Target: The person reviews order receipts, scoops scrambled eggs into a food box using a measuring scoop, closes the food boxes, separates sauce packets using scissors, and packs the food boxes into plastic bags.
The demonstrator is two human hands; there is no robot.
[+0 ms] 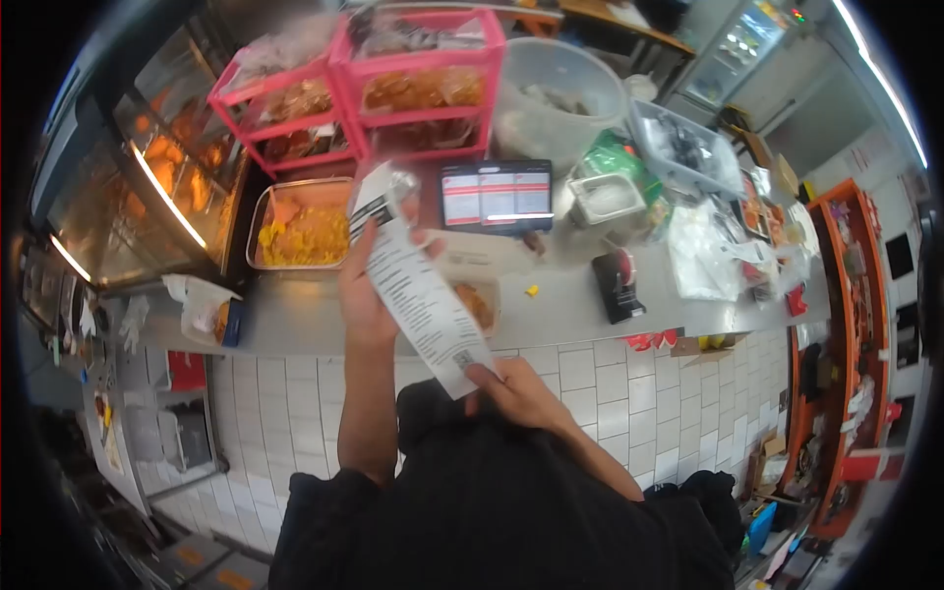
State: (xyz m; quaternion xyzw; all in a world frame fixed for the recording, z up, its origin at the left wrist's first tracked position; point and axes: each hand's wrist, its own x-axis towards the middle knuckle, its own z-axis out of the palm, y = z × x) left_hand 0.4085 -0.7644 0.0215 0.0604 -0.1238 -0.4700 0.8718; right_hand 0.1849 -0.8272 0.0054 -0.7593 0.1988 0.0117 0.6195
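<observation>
Receipt (418, 295) in the head view: a long printed strip, slanting from upper left to lower right, held over the near edge of the steel counter (560, 320). At its lower end the right hand (511, 388) pinches the paper between thumb and finger. Higher up, the left hand (364, 290) grips it, thumb along one edge and fingertips showing past the other. Behind the strip, partly hidden by it, sits an open carton (477, 254) with what looks like fried food inside, though blur makes that hard to settle. Just left of the upper grip is a foil tray (295, 265) of yellow food (310, 236). Beyond the grip stands a lit tablet (497, 192), and farther off are pink racks (495, 44) beside a clear tub (521, 133). Right of the grip lie a yellow scrap (532, 290), then a black box (618, 290), with pale plastic bags (703, 256) past them.
</observation>
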